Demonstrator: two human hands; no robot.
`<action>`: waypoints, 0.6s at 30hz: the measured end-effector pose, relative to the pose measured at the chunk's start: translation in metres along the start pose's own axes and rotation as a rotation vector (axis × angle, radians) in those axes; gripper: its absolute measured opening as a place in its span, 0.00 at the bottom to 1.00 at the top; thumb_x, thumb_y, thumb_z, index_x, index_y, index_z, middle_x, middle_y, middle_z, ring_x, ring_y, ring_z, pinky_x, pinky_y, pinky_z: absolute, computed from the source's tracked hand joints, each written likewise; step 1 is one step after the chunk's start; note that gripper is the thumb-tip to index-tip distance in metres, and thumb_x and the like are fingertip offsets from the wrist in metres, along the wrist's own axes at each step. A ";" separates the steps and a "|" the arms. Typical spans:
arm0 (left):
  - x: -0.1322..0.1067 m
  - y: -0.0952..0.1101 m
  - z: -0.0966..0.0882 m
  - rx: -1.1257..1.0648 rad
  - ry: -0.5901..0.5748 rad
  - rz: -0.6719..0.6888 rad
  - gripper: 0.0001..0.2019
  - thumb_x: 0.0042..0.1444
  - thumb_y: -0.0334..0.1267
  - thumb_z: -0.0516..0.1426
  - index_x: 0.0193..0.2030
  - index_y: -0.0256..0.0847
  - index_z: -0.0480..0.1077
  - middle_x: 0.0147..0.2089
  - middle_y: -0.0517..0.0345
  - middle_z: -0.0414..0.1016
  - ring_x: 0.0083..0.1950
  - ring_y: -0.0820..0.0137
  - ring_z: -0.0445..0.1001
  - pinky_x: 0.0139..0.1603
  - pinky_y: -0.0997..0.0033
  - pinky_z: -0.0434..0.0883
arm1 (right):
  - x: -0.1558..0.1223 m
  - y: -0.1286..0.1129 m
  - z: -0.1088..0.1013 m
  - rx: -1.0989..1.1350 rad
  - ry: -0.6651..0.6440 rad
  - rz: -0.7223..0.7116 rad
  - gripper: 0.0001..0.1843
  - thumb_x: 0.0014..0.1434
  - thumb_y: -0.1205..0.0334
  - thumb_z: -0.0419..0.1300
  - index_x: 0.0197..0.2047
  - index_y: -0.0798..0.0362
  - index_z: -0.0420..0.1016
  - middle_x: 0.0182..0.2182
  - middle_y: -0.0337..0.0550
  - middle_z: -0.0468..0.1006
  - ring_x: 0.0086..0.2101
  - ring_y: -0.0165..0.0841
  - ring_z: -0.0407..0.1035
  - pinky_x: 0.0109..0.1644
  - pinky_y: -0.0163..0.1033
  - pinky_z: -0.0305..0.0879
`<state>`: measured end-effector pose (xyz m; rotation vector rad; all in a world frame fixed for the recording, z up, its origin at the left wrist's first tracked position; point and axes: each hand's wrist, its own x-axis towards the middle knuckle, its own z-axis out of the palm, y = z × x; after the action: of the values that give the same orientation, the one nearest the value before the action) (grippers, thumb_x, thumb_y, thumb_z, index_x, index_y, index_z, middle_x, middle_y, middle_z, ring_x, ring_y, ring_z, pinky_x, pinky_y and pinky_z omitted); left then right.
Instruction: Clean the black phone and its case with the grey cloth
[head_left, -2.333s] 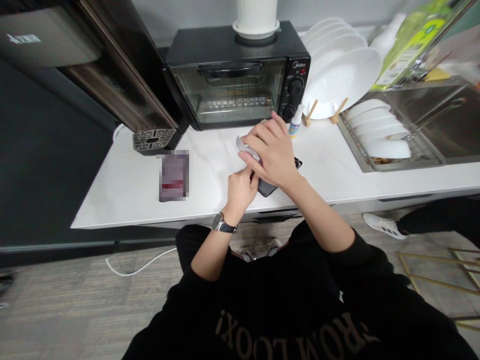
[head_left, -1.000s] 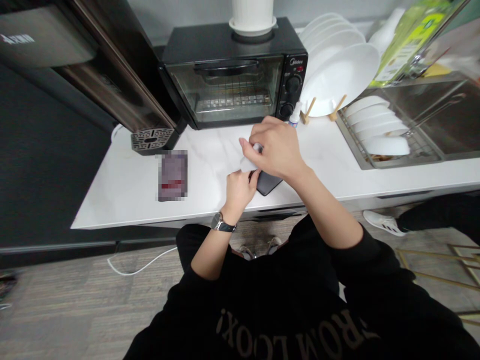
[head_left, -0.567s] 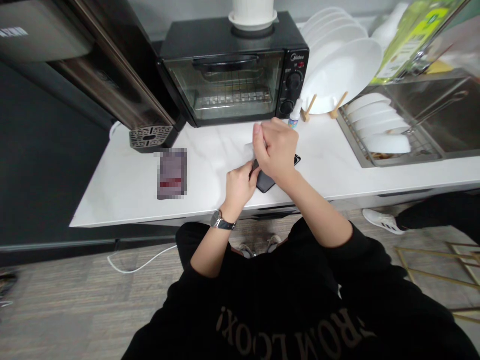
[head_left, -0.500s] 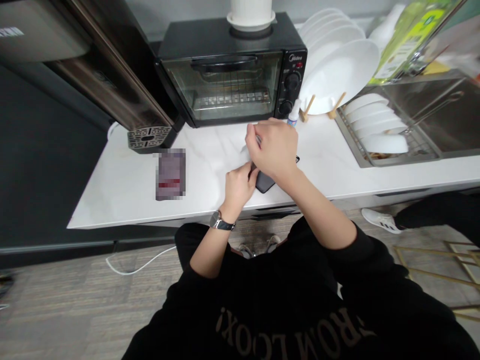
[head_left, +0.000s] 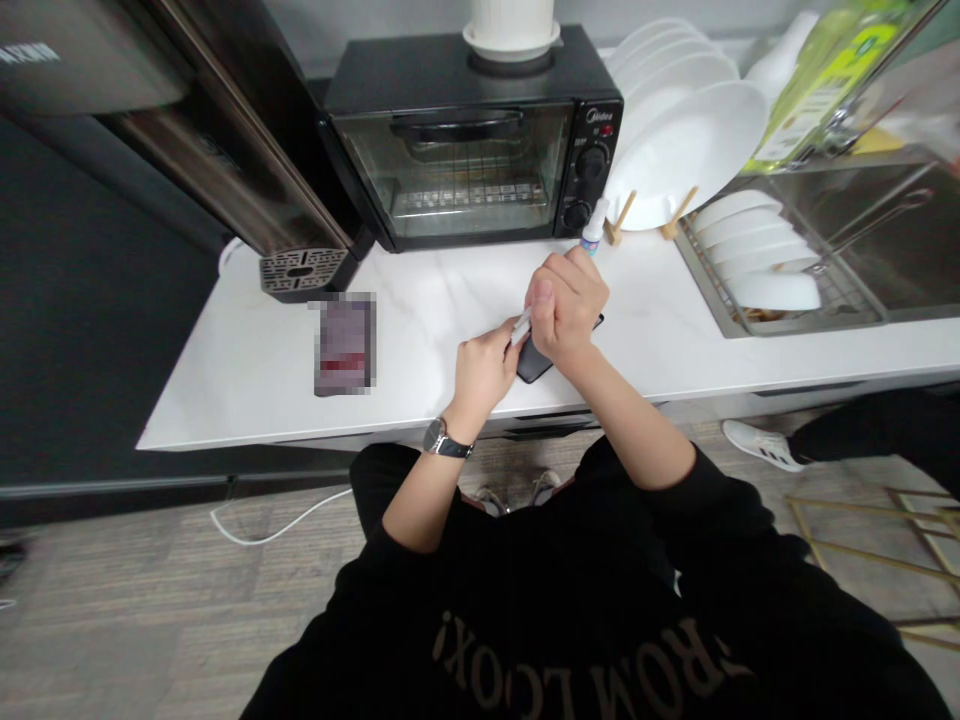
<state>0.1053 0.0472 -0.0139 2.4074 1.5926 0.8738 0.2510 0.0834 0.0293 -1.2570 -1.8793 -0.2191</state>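
My left hand (head_left: 486, 372), a watch on its wrist, pinches a thin flat object with a pale edge (head_left: 520, 326). Most of that object is hidden behind my fingers, so its kind does not show. Curled closed, my right hand (head_left: 570, 305) is right against the object's upper end; whatever its fingers hold is out of sight. Under my hands a dark flat thing with rounded corners, like a phone or a phone case (head_left: 535, 364), lies on the white counter (head_left: 420, 340). Just beyond my right hand stands a small white spray bottle (head_left: 593, 228).
A black toaster oven (head_left: 480, 180) stands at the back, with a drink dispenser (head_left: 300, 270) to its left. A blurred-out purple item (head_left: 345, 345) lies on the left. White plates (head_left: 682, 150) stand racked beside the sink (head_left: 862, 225). Another person's shoe (head_left: 761, 443) shows at right.
My right hand has shifted a little and turned, showing its curled fingers and thumb. The pale edge of the held object now shows more clearly. The view has moved slightly.
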 end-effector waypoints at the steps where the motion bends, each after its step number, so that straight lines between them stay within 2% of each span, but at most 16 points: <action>1: 0.000 0.000 0.000 -0.010 0.004 -0.002 0.12 0.72 0.37 0.55 0.53 0.40 0.79 0.38 0.50 0.85 0.39 0.61 0.84 0.38 0.67 0.69 | 0.005 -0.005 -0.004 -0.007 -0.038 0.037 0.35 0.78 0.47 0.35 0.31 0.47 0.76 0.32 0.47 0.71 0.41 0.44 0.70 0.51 0.53 0.65; 4: 0.001 -0.001 0.002 -0.043 0.003 -0.038 0.11 0.73 0.39 0.55 0.50 0.40 0.79 0.35 0.51 0.84 0.36 0.62 0.83 0.37 0.67 0.70 | 0.025 -0.025 -0.020 -0.059 -0.136 0.119 0.33 0.79 0.51 0.37 0.34 0.51 0.77 0.34 0.50 0.74 0.44 0.45 0.71 0.48 0.50 0.65; 7: 0.001 -0.001 0.003 -0.066 -0.003 -0.078 0.10 0.71 0.39 0.55 0.44 0.41 0.79 0.32 0.53 0.83 0.33 0.61 0.81 0.36 0.66 0.70 | 0.033 -0.035 -0.024 -0.092 -0.175 0.107 0.29 0.78 0.50 0.41 0.35 0.51 0.78 0.37 0.51 0.76 0.46 0.46 0.70 0.49 0.50 0.65; 9: 0.001 -0.002 0.003 -0.058 -0.005 -0.081 0.09 0.70 0.37 0.56 0.44 0.42 0.79 0.33 0.53 0.83 0.34 0.61 0.82 0.36 0.66 0.70 | 0.027 -0.030 -0.018 -0.084 -0.147 0.023 0.27 0.78 0.49 0.43 0.37 0.49 0.78 0.38 0.50 0.76 0.47 0.46 0.69 0.52 0.52 0.64; 13: 0.000 -0.002 0.003 -0.027 -0.013 -0.053 0.09 0.69 0.35 0.57 0.48 0.41 0.79 0.36 0.52 0.85 0.36 0.61 0.82 0.38 0.66 0.71 | 0.001 -0.004 0.005 -0.005 -0.035 -0.162 0.28 0.76 0.43 0.43 0.42 0.45 0.79 0.39 0.47 0.76 0.46 0.46 0.69 0.56 0.59 0.62; 15: 0.000 -0.001 0.003 -0.030 -0.013 -0.041 0.09 0.70 0.36 0.56 0.48 0.40 0.79 0.37 0.51 0.85 0.36 0.60 0.83 0.39 0.65 0.71 | -0.005 0.004 0.011 0.030 -0.006 -0.162 0.28 0.76 0.41 0.42 0.42 0.46 0.79 0.39 0.48 0.76 0.46 0.47 0.69 0.55 0.60 0.62; 18: 0.002 0.000 0.003 -0.032 -0.018 -0.047 0.09 0.71 0.37 0.56 0.46 0.40 0.79 0.37 0.51 0.85 0.37 0.60 0.83 0.38 0.65 0.71 | 0.003 -0.002 0.008 0.015 0.000 -0.049 0.27 0.76 0.45 0.42 0.41 0.48 0.78 0.38 0.49 0.74 0.48 0.49 0.69 0.54 0.58 0.64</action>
<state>0.1074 0.0490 -0.0154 2.3400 1.6095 0.8596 0.2448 0.0889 0.0265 -1.2015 -1.9096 -0.2307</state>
